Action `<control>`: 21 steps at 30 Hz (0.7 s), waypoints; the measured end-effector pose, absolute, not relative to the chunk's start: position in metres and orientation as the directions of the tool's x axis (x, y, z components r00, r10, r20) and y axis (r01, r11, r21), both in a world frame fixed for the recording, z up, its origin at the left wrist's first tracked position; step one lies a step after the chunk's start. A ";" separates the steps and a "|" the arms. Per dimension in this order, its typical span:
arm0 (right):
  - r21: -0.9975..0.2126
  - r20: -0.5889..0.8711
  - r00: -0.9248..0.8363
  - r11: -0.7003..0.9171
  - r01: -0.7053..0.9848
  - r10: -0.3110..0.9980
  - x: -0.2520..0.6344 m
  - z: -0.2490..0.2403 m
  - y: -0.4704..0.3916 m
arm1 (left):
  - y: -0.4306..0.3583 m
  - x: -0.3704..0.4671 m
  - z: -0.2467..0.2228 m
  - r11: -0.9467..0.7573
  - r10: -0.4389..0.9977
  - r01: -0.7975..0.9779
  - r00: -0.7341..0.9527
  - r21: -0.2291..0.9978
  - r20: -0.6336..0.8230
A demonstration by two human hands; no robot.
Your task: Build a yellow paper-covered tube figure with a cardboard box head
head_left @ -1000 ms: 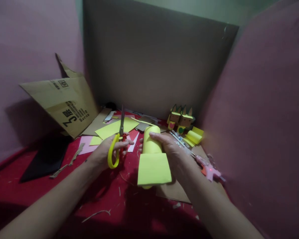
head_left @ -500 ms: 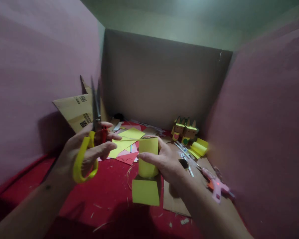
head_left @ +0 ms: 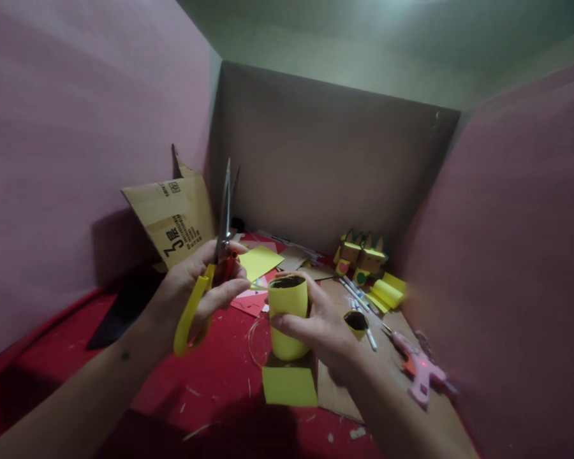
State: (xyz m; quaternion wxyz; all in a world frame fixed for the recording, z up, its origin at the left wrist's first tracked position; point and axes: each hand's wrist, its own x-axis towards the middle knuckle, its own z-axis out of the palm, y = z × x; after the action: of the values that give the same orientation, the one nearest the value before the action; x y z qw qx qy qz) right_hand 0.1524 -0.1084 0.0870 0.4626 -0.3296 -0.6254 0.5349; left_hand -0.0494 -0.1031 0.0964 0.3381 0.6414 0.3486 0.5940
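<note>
A pair of scissors (head_left: 224, 245) with yellow and red handles sits in my left hand (head_left: 205, 293), blades pointing up and slightly apart. The thumb and a finger of that hand also pinch a thin yellow strip (head_left: 258, 287) that reaches the rim of a yellow paper tube (head_left: 287, 325). My right hand (head_left: 323, 319) wraps around this tube from the right, thumb across its front. The tube is nearly upright and its dark, hollow top faces me. Below it on the red surface lies a flat yellow paper rectangle (head_left: 289, 386).
A pink glue gun (head_left: 418, 370) with a red light lies at the right on cardboard (head_left: 335, 392). Behind it are a short tube (head_left: 356, 322), several markers (head_left: 356, 296), curled yellow paper (head_left: 387, 290) and small decorated cardboard figures (head_left: 361, 255). Printed cardboard (head_left: 172, 217) leans on the left wall.
The tube has tipped toward me, so its hollow top shows more. My left hand has come closer to the tube's rim, and the scissors lean more to the right. The view has shifted slightly.
</note>
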 end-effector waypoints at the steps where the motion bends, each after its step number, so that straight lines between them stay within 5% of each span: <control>1: -0.976 0.217 -0.373 0.189 -0.110 0.902 0.153 0.086 -0.109 | -0.103 -0.048 0.095 -0.535 0.844 0.038 0.057 0.844 0.533; 11: -0.962 0.186 -0.471 0.063 -0.265 0.862 0.164 0.074 -0.111 | -0.099 -0.034 0.084 -0.534 0.840 -0.024 0.095 0.845 0.534; 18: -0.976 0.142 -0.386 0.062 -0.211 0.912 0.165 0.072 -0.111 | -0.091 -0.041 0.088 -0.558 0.829 0.151 0.071 0.816 0.554; 21: -0.982 0.120 -0.364 0.057 -0.180 0.923 0.164 0.075 -0.113 | -0.092 -0.058 0.086 -0.522 0.821 0.377 -0.019 0.765 0.570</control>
State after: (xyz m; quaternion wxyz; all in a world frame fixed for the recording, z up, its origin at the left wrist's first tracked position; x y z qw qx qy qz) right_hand 0.1641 -0.1134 0.0754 0.4576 -0.3292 -0.5647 0.6028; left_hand -0.0576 -0.0918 0.0864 0.1994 0.6714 0.4463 0.5570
